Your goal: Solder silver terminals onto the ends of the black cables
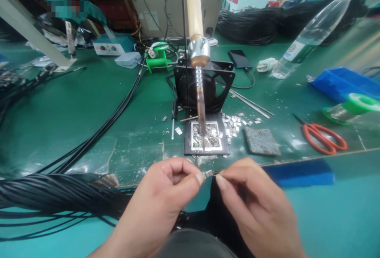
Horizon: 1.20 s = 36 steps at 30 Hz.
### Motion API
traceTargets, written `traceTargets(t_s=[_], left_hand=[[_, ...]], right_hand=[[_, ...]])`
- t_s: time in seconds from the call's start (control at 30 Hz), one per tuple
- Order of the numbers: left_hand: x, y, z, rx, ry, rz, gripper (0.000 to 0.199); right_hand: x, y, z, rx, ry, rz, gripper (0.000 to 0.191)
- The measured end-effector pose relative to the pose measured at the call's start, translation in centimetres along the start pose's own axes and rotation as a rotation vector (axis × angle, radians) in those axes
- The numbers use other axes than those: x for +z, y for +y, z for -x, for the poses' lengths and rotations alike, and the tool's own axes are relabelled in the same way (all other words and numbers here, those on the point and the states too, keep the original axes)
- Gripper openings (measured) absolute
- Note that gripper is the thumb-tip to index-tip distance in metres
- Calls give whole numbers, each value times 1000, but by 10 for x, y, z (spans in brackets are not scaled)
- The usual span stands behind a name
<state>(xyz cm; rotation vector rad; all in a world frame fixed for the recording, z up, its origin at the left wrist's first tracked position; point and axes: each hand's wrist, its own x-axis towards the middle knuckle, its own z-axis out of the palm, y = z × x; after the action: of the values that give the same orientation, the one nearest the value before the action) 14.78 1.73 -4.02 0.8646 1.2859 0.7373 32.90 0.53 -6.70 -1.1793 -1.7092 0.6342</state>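
Note:
My left hand (166,194) pinches a small silvery metal piece (208,173) between thumb and forefinger. From the right, my right hand (255,198) pinches a thin end at that same piece; what its fingertips grip is too small to name. Both hands are just in front of the bench edge. Beyond them a soldering iron (194,12) with a wooden handle hangs tip down over a black plate (187,143). On the plate is a pale square frame full of small metal pieces, and more such pieces (233,125) lie scattered to its right.
A black fan (222,92) stands behind the plate. Black cables (59,190) run along the left. To the right are a grey sponge (261,141), orange-handled scissors (319,139), a solder spool (341,111), a blue bin (341,80) and a plastic bottle (314,28).

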Motion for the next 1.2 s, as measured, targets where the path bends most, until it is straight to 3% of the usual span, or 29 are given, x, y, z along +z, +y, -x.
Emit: traceTargets(t_s=[0.2, 0.9, 1.2], left_hand=[[1, 5, -2, 32, 20, 0, 16], [5, 13, -12, 21, 83, 60, 16], [5, 11, -12, 23, 77, 92, 17]], right_hand=[[5, -2, -4, -111, 98, 44, 15], [18, -3, -12, -115, 209, 69, 17], [18, -4, -11, -119, 196, 65, 16]])
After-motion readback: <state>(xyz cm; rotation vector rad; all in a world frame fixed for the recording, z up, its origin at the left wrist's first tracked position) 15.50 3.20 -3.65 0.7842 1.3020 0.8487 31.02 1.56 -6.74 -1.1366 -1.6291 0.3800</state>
